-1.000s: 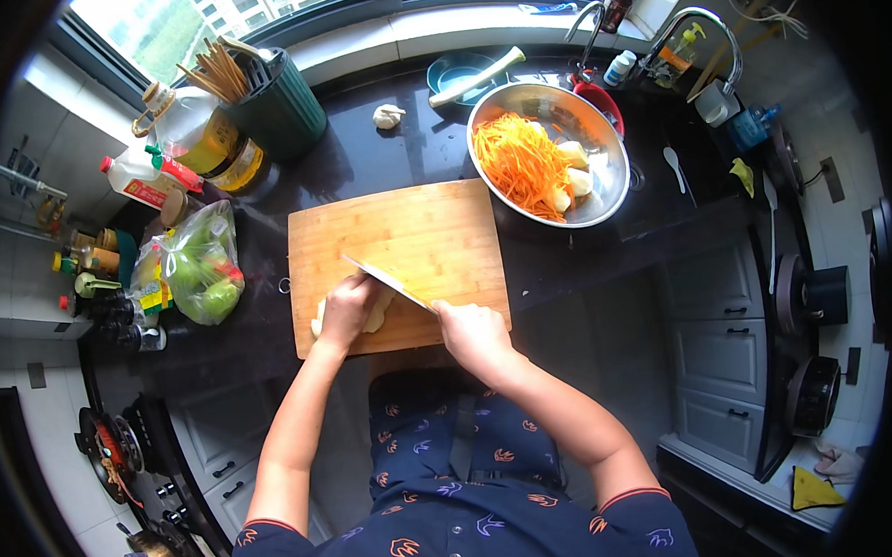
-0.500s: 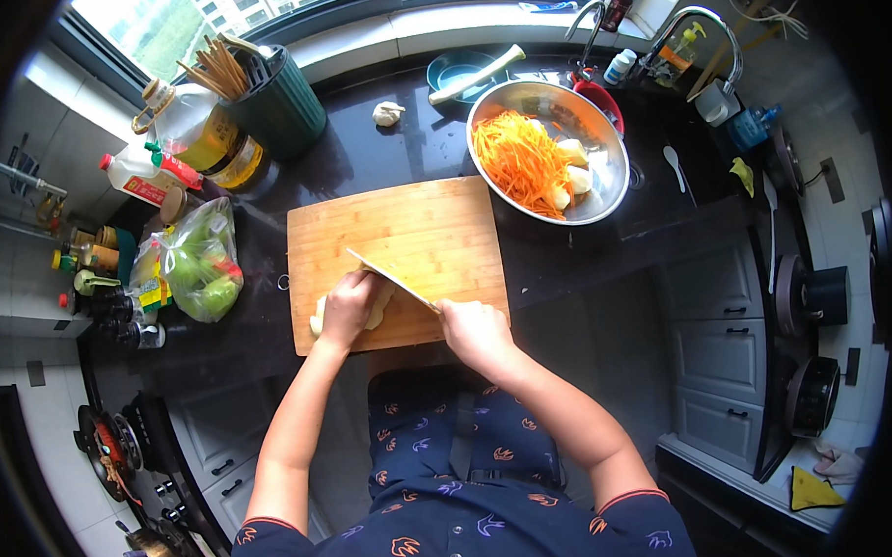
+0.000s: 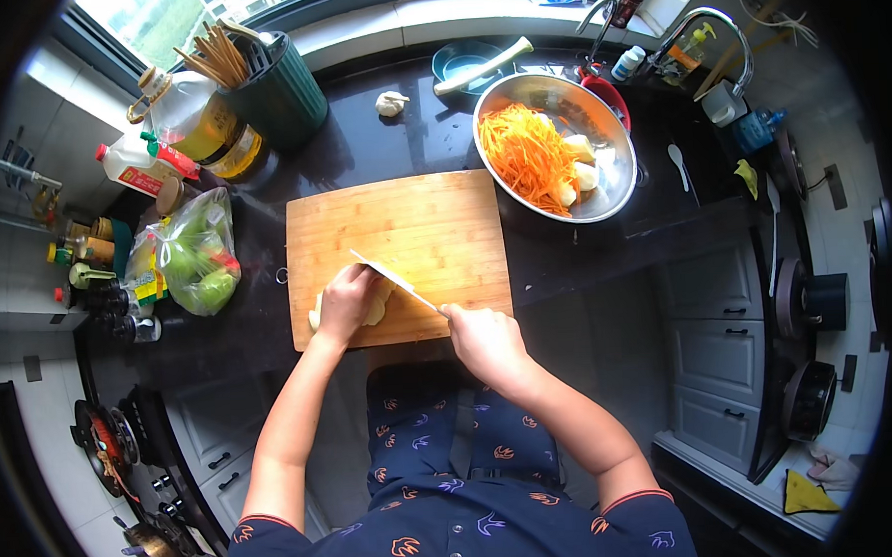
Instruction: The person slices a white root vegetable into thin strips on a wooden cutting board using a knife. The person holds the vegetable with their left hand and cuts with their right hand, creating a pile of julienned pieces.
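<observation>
A wooden cutting board point(image 3: 404, 206) lies at the counter's near edge. On its near left part are pale potato slices point(image 3: 377, 308), partly hidden under my left hand point(image 3: 347, 302), whose fingers are bent down and closed over them. My right hand point(image 3: 488, 344) grips the handle of a kitchen knife point(image 3: 397, 278). The blade slants from the right hand up to the left, close beside my left fingers and along the slices. Right of the board stands a steel bowl point(image 3: 613, 140) with shredded carrot point(image 3: 525, 163) and several peeled potatoes point(image 3: 586, 176).
Beyond the board are a garlic bulb point(image 3: 391, 104) and a blue-green dish point(image 3: 448, 62) with a pale stick across it. Left stand a bag of green vegetables point(image 3: 199, 253), an oil bottle point(image 3: 190, 116) and a utensil holder point(image 3: 287, 93). A white spoon point(image 3: 679, 165) lies right of the bowl.
My right hand and the knife handle have shifted slightly right and down, while the left hand stays over the slices. The whole view has shifted a little.
</observation>
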